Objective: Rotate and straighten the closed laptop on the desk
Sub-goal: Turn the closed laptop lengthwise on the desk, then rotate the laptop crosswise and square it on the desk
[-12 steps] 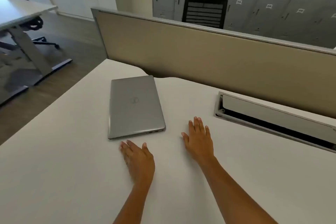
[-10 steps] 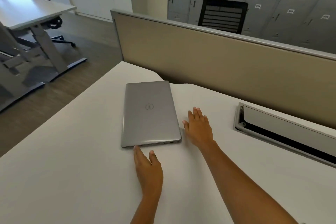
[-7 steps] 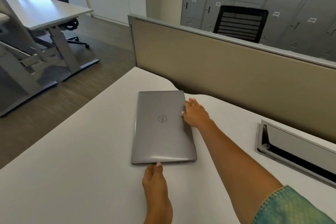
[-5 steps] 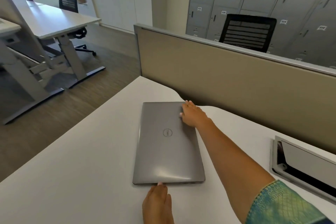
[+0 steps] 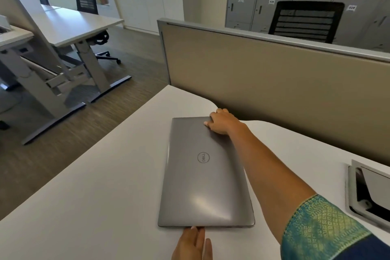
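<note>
A closed silver laptop (image 5: 202,179) lies flat on the white desk (image 5: 95,196), its short sides near and far from me, with a round logo in the middle of the lid. My right hand (image 5: 221,122) reaches over the lid and grips its far right corner, fingers curled over the far edge. My left hand (image 5: 193,245) rests flat on the desk at the bottom of the view, fingertips touching the laptop's near edge.
A beige divider panel (image 5: 274,82) runs along the desk's far side. An open cable tray (image 5: 367,192) is set into the desk at right. The desk's left edge drops to a wooden floor (image 5: 63,133). Other desks (image 5: 69,25) and black chairs (image 5: 306,21) stand beyond.
Both hands moved from the bare desk to the laptop: the right slid along its right side to the far right corner, the left came to the near edge. The view shifted closer.
</note>
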### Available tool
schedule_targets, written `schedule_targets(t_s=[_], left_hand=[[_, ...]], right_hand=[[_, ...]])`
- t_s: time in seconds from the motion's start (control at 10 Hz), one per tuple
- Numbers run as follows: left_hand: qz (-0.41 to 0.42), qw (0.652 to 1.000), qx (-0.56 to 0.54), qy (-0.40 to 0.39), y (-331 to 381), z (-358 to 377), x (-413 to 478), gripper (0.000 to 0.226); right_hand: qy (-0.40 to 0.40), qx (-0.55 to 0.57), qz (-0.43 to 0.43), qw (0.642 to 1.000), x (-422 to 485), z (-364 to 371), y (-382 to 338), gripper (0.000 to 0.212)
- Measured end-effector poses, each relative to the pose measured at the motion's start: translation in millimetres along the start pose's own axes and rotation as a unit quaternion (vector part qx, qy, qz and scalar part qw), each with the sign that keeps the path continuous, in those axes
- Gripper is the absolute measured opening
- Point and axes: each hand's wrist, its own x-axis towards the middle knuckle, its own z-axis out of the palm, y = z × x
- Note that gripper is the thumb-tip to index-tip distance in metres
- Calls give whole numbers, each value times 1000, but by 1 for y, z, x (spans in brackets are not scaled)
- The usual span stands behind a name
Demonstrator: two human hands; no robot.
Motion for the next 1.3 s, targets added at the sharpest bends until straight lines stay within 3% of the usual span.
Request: schedule_targets(t_s=[0.1,0.2,0.3,0.4,0.5,0.6,0.9,1.2,1.3], left_hand=[[-13,948,-313,49,9,5,-12,45],[73,984,-141,81,-8,3,-10,26],[34,981,-126,142,-14,0,-3,33],[42,972,-167,159,-15,-2,-13,40],[40,941,-289,175,-13,-2,-32,32],[53,920,-340,190,-12,-3,-53,33],[81,964,-197,160,-22,13,-78,37],[97,988,-62,102,-57,100,-100,13],[97,991,-24,94,-73,131,-107,16]], right_hand=[[-10,22,18,1000,-5,-5,9,58],[-23,35,39,998,-19,-9,25,55],[-40,28,82,995,-43,-14,46,52],[-67,14,126,990,-78,-22,67,52],[-89,25,162,982,-122,-27,85,56],[-102,73,198,972,-174,-22,104,61],[-71,248,278,925,-353,25,162,53],[13,334,368,867,-541,57,198,42],[33,342,400,849,-595,71,208,42]])
